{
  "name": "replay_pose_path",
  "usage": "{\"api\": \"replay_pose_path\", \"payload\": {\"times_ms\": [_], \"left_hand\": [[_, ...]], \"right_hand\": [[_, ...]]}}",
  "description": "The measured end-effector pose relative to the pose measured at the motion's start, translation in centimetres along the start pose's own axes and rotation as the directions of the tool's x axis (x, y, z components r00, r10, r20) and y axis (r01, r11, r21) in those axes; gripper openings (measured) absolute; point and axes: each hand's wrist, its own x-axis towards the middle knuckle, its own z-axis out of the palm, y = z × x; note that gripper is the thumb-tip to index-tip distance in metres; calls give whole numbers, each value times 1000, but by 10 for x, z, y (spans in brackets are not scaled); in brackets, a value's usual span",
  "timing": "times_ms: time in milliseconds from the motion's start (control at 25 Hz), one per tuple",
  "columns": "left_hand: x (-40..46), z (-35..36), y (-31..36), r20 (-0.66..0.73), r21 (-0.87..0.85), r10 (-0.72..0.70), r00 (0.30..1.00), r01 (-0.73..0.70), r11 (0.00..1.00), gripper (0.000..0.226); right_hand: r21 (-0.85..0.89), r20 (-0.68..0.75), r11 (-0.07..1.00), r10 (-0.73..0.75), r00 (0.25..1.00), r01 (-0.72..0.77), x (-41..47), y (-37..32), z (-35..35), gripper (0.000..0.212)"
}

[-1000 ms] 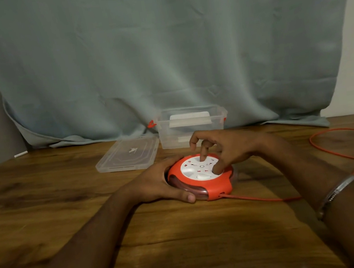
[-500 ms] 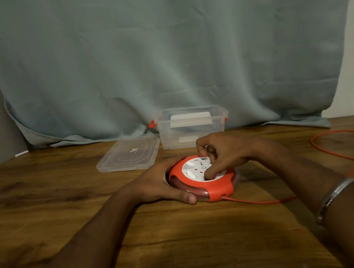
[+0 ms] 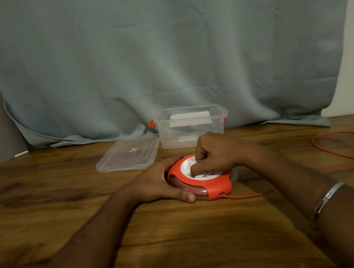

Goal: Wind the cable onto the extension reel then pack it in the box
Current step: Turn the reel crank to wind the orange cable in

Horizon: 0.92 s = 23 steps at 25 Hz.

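Grey-blue curtain (image 3: 160, 52) hangs behind a wooden desk (image 3: 46, 215), and all the work sits around the desk's middle. An orange extension reel (image 3: 203, 184) lies flat there, white socket face up. The left hand (image 3: 155, 182) cups the reel's left rim, thumb curled along the near edge, holding the housing steady. The right hand (image 3: 215, 153) sits on top with fingers curled into the white centre, apparently gripping a winding knob, though the knob itself is hidden under the knuckles.

From a slot at the reel's near-right side the orange cable (image 3: 344, 153) runs out along the desk toward the right edge, where it lies in loose loops well apart from the reel. That is the relation to watch: the slack lies to the right, on the side of the winding hand, so much cable seems left to draw in.

Just behind the reel, toward the far edge, stands the clear box (image 3: 191, 129), open, with its lid (image 3: 129, 154) lying flat just to its left. Packing looks like a short lift straight away from the body once winding is done.
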Motion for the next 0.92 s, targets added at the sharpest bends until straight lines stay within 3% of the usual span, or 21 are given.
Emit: {"api": "replay_pose_path", "payload": {"times_ms": [240,400,640,920], "left_hand": [[1,0,-1,4,4,-12,1000,12,1000,94],[-1,-1,1,-13,8,-24,1000,24,1000,95],[-1,-1,2,14,3,-38,999,38,999,91],[-1,-2,1,-7,19,-14,1000,14,1000,95]], "right_hand": [[16,-66,1000,-9,998,10,1,-3,1,42],[122,-7,992,-16,1000,17,-6,3,-10,7],[201,181,977,27,983,-64,-8,22,-21,38],[269,154,962,-8,988,-35,-7,26,-19,37]]}}
